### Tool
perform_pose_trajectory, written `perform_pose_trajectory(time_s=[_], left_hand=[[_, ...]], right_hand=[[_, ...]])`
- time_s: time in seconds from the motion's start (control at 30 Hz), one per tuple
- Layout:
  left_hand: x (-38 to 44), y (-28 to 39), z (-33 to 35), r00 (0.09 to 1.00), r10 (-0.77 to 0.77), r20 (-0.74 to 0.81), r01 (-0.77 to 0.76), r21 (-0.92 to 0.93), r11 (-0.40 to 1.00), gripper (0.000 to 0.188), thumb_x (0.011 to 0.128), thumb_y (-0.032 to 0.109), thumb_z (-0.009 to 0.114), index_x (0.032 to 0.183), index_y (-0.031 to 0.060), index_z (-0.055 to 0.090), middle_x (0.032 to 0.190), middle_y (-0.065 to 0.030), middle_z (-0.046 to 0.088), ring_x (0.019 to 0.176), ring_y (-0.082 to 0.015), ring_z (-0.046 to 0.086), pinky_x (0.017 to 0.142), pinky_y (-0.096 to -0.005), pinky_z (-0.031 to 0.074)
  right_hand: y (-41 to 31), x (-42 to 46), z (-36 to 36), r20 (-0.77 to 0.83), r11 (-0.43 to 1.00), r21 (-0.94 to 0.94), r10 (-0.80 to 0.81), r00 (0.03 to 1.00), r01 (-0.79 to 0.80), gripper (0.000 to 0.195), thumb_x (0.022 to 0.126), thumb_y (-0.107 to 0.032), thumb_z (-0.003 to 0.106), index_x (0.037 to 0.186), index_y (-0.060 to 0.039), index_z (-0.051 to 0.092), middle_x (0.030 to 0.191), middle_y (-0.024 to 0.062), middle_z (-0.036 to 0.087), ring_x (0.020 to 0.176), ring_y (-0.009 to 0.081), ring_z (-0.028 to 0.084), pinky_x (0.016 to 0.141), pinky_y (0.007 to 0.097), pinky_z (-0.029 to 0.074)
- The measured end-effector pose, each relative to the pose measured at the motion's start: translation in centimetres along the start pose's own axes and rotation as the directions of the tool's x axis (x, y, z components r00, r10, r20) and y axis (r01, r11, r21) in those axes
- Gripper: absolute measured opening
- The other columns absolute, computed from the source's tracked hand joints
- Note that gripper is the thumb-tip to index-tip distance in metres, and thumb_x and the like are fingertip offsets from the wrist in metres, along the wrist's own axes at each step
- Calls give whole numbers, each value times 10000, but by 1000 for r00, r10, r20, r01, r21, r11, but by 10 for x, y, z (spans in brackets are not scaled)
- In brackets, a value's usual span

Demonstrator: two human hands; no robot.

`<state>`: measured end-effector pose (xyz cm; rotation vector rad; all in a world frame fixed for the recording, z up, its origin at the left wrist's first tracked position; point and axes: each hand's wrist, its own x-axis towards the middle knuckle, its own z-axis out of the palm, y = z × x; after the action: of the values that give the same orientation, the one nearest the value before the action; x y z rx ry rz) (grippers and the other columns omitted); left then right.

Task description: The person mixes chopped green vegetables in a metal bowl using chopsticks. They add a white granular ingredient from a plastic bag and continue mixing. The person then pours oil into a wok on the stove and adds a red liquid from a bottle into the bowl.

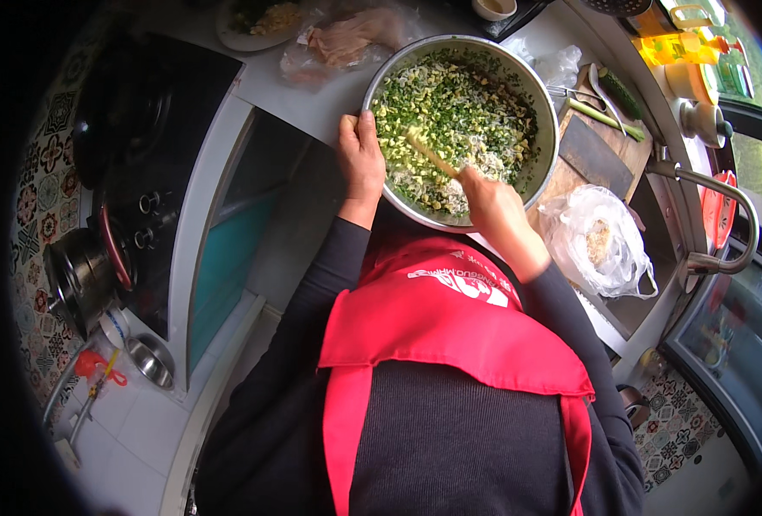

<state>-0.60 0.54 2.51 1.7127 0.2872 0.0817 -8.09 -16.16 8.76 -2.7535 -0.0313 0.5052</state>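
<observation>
A large stainless steel basin [552,145] stands at the counter's front edge, close to my body. Chopped greens mixed with yellow egg bits and thin whitish shreds [448,119] fill much of it. With the thumb over the rim, my left hand [363,155] grips the basin's left side. My right hand [498,209] is closed around a wooden utensil [434,155], probably chopsticks or a spatula, whose far end dips into the mixture. The tip is partly covered with food, so its shape is unclear.
At right, a cleaver [595,157] lies on a wooden cutting board [558,184], beside a cucumber [619,93]. A white plastic bag [597,242] sits near the sink faucet [736,193]. Bagged raw meat [355,39] and a plate [239,39] lie beyond the basin. A black stove [155,142] is left.
</observation>
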Motion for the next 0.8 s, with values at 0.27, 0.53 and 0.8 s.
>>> perform_pose_trajectory(time_s=[0.27, 0.53, 0.8], left_hand=[[2, -2, -1, 999, 23, -30, -22, 21, 1000, 265, 844, 234, 435, 688, 23, 400, 553, -34, 392, 510, -108, 356, 478, -281, 332], [1, 7, 0, 1000, 13, -1, -13, 56, 998, 272, 850, 233, 419, 687, 17, 391, 556, -40, 392, 507, -111, 352, 477, -293, 327], [2, 1, -1, 1000, 15, 0, -15, 46, 999, 274, 851, 240, 419, 689, 19, 395, 559, -24, 384, 514, -103, 342, 475, -281, 318]], right_hand=[[75, -20, -32, -251, 991, 30, 136, 958, -133, 84, 809, -124, 448, 857, -77, 498, 639, 176, 542, 583, 336, 545, 485, 383, 423], [25, 27, -9, -136, 999, 37, 37, 990, -32, 71, 799, -103, 417, 835, -67, 467, 619, 175, 530, 608, 348, 538, 508, 428, 407], [14, 10, -12, -4, 988, -156, -12, 1000, 11, 133, 774, -63, 394, 878, -101, 469, 608, 108, 550, 551, 284, 561, 478, 393, 446]])
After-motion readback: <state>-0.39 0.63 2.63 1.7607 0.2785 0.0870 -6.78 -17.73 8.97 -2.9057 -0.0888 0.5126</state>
